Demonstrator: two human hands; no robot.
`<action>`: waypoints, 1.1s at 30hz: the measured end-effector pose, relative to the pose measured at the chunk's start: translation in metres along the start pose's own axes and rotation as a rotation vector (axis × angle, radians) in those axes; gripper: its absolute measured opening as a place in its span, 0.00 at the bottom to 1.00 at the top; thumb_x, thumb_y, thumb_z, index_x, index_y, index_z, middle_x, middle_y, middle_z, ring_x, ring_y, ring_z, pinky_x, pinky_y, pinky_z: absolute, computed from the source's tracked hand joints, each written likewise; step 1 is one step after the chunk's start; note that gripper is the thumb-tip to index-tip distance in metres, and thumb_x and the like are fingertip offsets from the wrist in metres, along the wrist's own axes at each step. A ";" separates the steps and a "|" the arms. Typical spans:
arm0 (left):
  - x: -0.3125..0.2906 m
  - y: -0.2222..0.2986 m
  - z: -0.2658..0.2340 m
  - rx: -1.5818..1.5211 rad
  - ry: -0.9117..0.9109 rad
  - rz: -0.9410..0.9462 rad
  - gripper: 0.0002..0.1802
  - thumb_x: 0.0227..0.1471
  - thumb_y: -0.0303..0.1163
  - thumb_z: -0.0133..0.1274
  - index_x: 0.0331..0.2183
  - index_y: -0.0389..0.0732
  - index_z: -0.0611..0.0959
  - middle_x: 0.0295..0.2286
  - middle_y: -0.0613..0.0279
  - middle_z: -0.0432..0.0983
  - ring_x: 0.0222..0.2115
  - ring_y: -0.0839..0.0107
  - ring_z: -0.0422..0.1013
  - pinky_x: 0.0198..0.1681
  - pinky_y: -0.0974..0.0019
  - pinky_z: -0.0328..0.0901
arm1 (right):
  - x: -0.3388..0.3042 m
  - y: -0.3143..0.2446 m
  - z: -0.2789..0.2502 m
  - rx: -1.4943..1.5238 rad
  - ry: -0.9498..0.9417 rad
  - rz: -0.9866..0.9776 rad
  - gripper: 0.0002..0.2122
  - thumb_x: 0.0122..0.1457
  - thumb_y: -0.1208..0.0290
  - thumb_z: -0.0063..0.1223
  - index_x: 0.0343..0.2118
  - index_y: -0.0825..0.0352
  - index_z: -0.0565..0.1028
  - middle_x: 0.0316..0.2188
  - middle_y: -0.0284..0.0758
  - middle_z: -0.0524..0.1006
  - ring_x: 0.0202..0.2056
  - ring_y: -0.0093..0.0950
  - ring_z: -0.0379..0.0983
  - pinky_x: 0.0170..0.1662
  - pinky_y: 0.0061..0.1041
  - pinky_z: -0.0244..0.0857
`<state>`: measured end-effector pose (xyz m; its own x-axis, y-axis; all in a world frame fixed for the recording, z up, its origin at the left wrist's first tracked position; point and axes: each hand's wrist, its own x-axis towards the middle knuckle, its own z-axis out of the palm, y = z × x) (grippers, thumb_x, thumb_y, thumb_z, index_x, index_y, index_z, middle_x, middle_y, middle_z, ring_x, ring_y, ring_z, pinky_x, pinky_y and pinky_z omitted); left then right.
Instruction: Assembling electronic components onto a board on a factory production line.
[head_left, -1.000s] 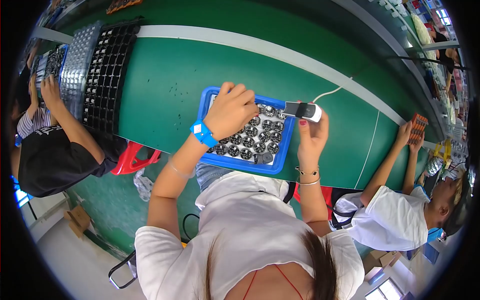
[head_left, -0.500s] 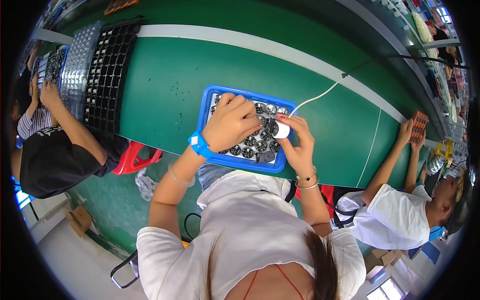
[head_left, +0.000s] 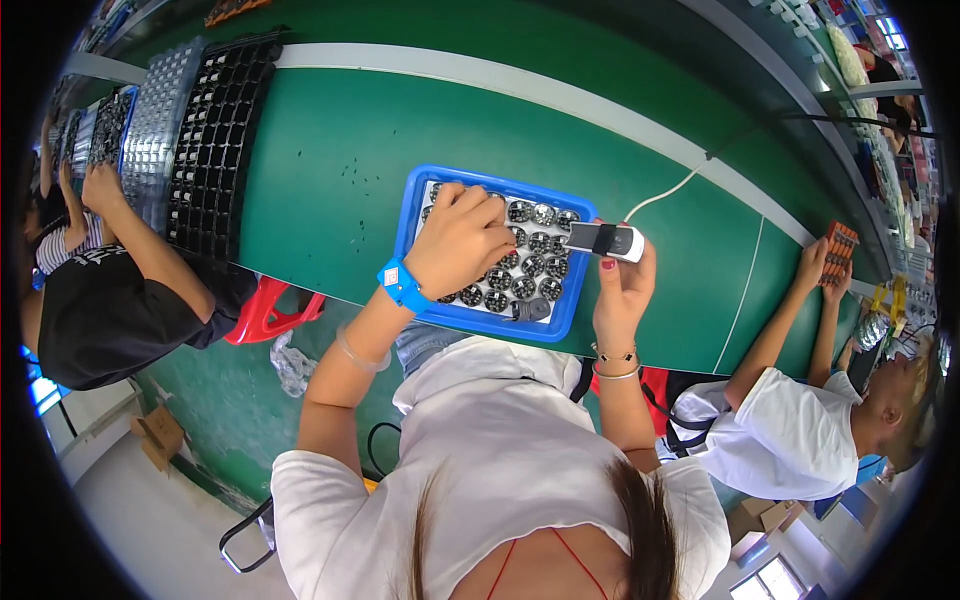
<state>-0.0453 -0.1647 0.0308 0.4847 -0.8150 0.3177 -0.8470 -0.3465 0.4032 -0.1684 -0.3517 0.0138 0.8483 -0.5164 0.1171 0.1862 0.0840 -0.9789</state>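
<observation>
A blue tray (head_left: 408, 205) with a white liner holds rows of small round black-and-silver parts (head_left: 523, 287). My left hand (head_left: 462, 240) is over the tray's left half, its fingers bent down and drawn together at the parts; what the fingertips pinch, if anything, is hidden. At the tray's right edge my right hand (head_left: 625, 285) grips a white handheld device (head_left: 624, 244) with a black band and a flat grey end. That grey end points left over the parts. A small dark grey piece (head_left: 530, 310) lies in the tray's near right corner.
A white cord (head_left: 665, 193) runs from near the device to the bench's far rail. Tiny dark bits (head_left: 355, 182) are scattered on the green bench (head_left: 320, 230). A black compartment tray (head_left: 208, 150) stands left. A co-worker at right holds an orange part (head_left: 839, 254); another sits left.
My right hand has moved right with the white device, away from the parts, and turned it so its long side shows. My left hand stays nearly in place over the tray.
</observation>
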 end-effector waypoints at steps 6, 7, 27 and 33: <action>-0.006 0.009 -0.009 -0.096 0.016 -0.083 0.09 0.39 0.37 0.63 0.27 0.47 0.83 0.24 0.69 0.66 0.31 0.68 0.63 0.41 0.62 0.55 | -0.005 0.001 -0.010 -0.226 -0.295 -0.086 0.17 0.55 0.75 0.57 0.47 0.69 0.69 0.45 0.42 0.75 0.49 0.32 0.70 0.54 0.32 0.61; -0.009 0.010 -0.009 -0.105 -0.005 -0.055 0.08 0.39 0.37 0.62 0.26 0.47 0.82 0.25 0.69 0.66 0.32 0.69 0.63 0.41 0.62 0.55 | -0.005 -0.001 -0.010 -0.289 -0.328 -0.103 0.16 0.53 0.76 0.58 0.46 0.68 0.71 0.45 0.42 0.75 0.48 0.33 0.70 0.53 0.32 0.61; -0.019 0.017 -0.006 -0.072 0.030 -0.049 0.06 0.40 0.36 0.62 0.24 0.48 0.82 0.24 0.72 0.66 0.32 0.70 0.63 0.42 0.62 0.55 | -0.024 -0.004 0.003 -0.003 -0.093 0.061 0.19 0.57 0.73 0.56 0.49 0.71 0.66 0.44 0.43 0.74 0.49 0.34 0.71 0.55 0.33 0.60; -0.022 0.023 -0.010 -0.141 0.006 -0.102 0.06 0.40 0.36 0.62 0.23 0.47 0.81 0.25 0.69 0.66 0.32 0.69 0.63 0.42 0.63 0.55 | -0.018 -0.006 -0.014 -0.198 -0.289 -0.103 0.18 0.52 0.78 0.57 0.46 0.70 0.70 0.44 0.42 0.75 0.47 0.33 0.70 0.53 0.32 0.61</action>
<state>-0.0734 -0.1500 0.0413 0.5682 -0.7761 0.2736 -0.7543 -0.3582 0.5502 -0.1919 -0.3543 0.0152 0.9405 -0.2485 0.2317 0.2026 -0.1375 -0.9696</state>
